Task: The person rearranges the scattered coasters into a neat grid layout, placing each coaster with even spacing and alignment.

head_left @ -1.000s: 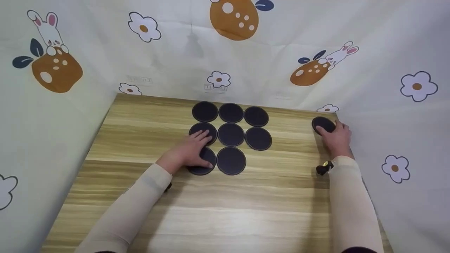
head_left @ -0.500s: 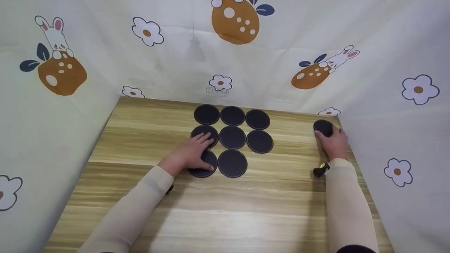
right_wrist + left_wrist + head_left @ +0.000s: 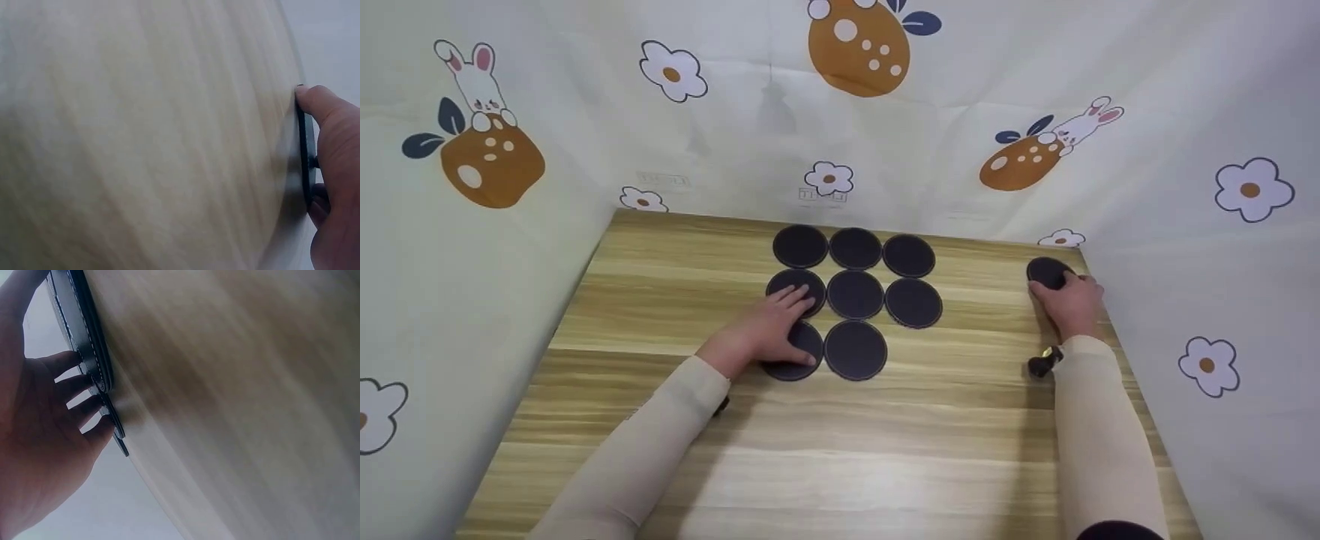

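Note:
Black round coasters lie flat on the wooden table in the head view, edge to edge. A back row of three, including a middle one (image 3: 855,249), stands behind a second row of three and a front row of two. My left hand (image 3: 765,330) rests spread over the left column, fingers on the middle-row coaster (image 3: 780,283) and thumb on the front one (image 3: 791,370). Stitching shows along a coaster edge (image 3: 84,326) in the left wrist view. At the far right, my right hand (image 3: 1072,306) grips another coaster (image 3: 1044,271) by its edges, thumb on the left side.
The wooden table (image 3: 840,450) meets a pale curtain (image 3: 720,142) printed with rabbits, fruit and flowers at its back and sides. The right hand is close to the back right corner. A dark wrist camera (image 3: 1042,364) sits on the right wrist.
My right hand has shifted slightly left, its thumb moving from the coaster's face to its left edge. The left hand stays on the same coasters. The head view has tilted a little.

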`<act>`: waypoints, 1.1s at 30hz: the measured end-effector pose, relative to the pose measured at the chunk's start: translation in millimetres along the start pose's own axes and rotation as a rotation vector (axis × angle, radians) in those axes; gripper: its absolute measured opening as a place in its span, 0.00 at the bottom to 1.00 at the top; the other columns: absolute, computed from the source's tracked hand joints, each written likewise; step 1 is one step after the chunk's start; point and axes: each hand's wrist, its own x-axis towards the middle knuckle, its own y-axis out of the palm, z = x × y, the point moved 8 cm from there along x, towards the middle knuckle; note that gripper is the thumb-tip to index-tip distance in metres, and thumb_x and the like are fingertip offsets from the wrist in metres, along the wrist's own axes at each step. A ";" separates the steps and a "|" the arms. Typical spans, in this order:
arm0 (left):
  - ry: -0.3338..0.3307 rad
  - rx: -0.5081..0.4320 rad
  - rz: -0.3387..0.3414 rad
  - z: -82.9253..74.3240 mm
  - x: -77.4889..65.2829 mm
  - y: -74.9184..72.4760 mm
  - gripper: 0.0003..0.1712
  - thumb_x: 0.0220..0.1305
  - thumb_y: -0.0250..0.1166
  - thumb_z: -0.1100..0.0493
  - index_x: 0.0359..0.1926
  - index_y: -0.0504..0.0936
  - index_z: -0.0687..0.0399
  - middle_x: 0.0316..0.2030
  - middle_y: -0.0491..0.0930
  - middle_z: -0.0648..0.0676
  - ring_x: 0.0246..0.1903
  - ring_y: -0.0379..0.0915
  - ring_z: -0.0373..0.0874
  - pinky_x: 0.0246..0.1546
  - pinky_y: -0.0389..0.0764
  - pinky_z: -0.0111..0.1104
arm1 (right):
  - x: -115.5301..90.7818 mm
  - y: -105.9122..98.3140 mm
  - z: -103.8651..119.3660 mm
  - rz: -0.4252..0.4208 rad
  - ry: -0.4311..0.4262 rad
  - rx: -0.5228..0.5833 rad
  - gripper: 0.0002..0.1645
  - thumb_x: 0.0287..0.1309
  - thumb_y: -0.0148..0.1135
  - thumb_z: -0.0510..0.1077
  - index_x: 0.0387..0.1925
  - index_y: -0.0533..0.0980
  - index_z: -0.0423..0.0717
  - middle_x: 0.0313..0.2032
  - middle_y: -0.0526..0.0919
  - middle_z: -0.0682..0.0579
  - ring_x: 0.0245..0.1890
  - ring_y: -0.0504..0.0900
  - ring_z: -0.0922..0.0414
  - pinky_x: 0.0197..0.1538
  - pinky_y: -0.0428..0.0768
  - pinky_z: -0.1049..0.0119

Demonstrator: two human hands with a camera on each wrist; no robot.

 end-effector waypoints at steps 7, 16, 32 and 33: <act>-0.005 -0.008 0.013 0.6 1.0 0.8 0.68 0.60 0.76 0.26 0.88 0.59 0.58 0.88 0.49 0.62 0.87 0.42 0.62 0.84 0.54 0.57 | -1.0 -3.5 4.4 -0.020 -0.005 -0.024 0.55 0.68 0.68 0.66 0.75 0.70 0.24 0.70 0.67 0.17 0.72 0.62 0.22 0.73 0.65 0.29; 0.000 -0.001 0.004 0.3 0.4 0.0 0.68 0.60 0.77 0.26 0.87 0.60 0.59 0.88 0.49 0.63 0.87 0.43 0.63 0.84 0.54 0.56 | -4.5 -1.6 2.6 -0.011 -0.019 0.027 0.57 0.68 0.70 0.66 0.78 0.67 0.25 0.72 0.65 0.17 0.74 0.58 0.23 0.75 0.63 0.30; 0.003 -0.013 0.001 0.4 2.0 1.0 0.68 0.60 0.78 0.27 0.87 0.60 0.59 0.88 0.50 0.63 0.87 0.44 0.64 0.84 0.55 0.56 | -8.9 -6.1 -0.3 -0.033 0.009 0.078 0.57 0.68 0.71 0.66 0.77 0.68 0.24 0.73 0.64 0.19 0.76 0.57 0.26 0.78 0.60 0.33; 0.004 -0.013 0.001 0.6 2.3 1.2 0.68 0.60 0.78 0.27 0.87 0.60 0.59 0.88 0.50 0.63 0.87 0.44 0.64 0.84 0.55 0.56 | -8.7 -5.9 -0.6 -0.032 0.007 0.076 0.57 0.68 0.71 0.66 0.77 0.68 0.24 0.72 0.65 0.19 0.76 0.57 0.26 0.78 0.60 0.33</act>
